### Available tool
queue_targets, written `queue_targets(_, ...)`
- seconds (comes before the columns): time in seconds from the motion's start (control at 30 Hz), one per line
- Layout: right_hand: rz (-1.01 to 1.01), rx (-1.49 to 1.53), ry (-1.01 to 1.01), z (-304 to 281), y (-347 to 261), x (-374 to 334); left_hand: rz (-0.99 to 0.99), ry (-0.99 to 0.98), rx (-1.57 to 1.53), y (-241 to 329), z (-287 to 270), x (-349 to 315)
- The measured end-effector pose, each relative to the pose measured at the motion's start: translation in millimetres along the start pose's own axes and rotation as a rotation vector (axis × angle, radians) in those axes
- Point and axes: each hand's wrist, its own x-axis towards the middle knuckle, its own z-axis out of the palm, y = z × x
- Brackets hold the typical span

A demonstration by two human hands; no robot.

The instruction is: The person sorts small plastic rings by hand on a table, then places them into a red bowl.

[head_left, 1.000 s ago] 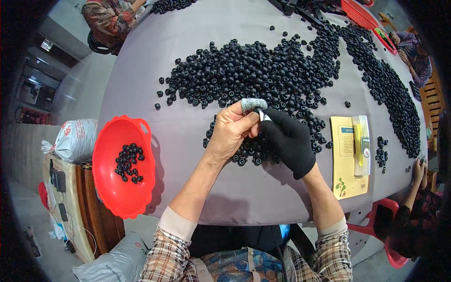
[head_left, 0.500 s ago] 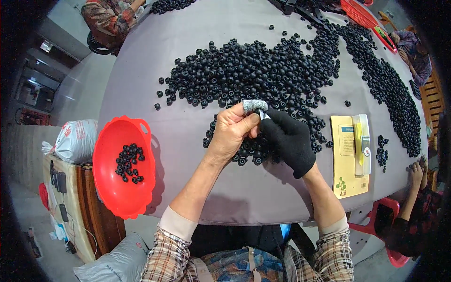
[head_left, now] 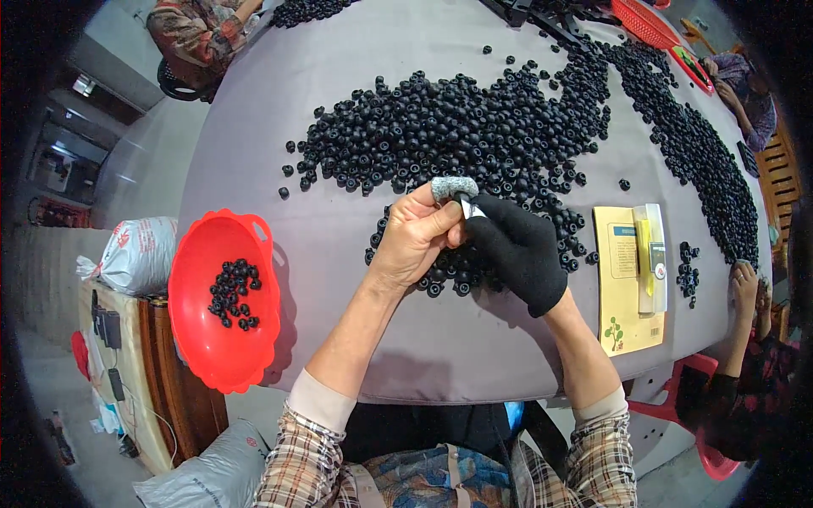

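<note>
My left hand (head_left: 415, 233), bare but for a grey knitted cover (head_left: 454, 187) on one finger, is closed with its thumb pressed against the curled fingers. A small black piece (head_left: 461, 197) shows at its fingertips, mostly hidden. My right hand (head_left: 527, 256) wears a black glove and grips a short silver blade-like tool (head_left: 471, 208), its end against the left fingertips. Both hands meet over the near edge of a broad spread of small round black pieces (head_left: 440, 127) with hollow ends. A red scalloped plastic basin (head_left: 199, 330) to the left holds several similar pieces.
Right of my hands lie a yellow booklet (head_left: 616, 317) and a clear plastic case (head_left: 652, 292), beside a few black pieces (head_left: 688, 275). Another long heap (head_left: 703, 161) runs along the table's right side. A co-worker's hand (head_left: 744, 284) rests there. White sacks (head_left: 140, 254) stand left.
My hands have shifted very slightly left, still pressed together. At the right edge, a co-worker's hand has moved up toward the long heap.
</note>
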Motion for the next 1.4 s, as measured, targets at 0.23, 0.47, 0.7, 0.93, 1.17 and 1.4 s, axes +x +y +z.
queue_targets(0.23,-0.034,-0.038,0.026,1,0,1,0.008,-0.001,0.020,2,1,0)
queue_targets(0.47,-0.037,-0.054,0.029,0,1,1,0.001,0.021,0.033,3,3,0)
queue_targets(0.7,-0.001,-0.093,0.038,-1,3,2,0.007,0.025,0.073,1,4,-1)
queue_targets(0.93,-0.044,-0.124,0.214,3,10,4,0.089,0.195,0.373,16,15,-6)
queue_targets(1.17,-0.056,-0.222,0.312,-11,7,8,0.378,0.476,0.674,51,46,-73)
queue_targets(1.4,-0.107,-0.253,0.304,-3,11,9,0.493,0.950,1.126,105,-3,-164)
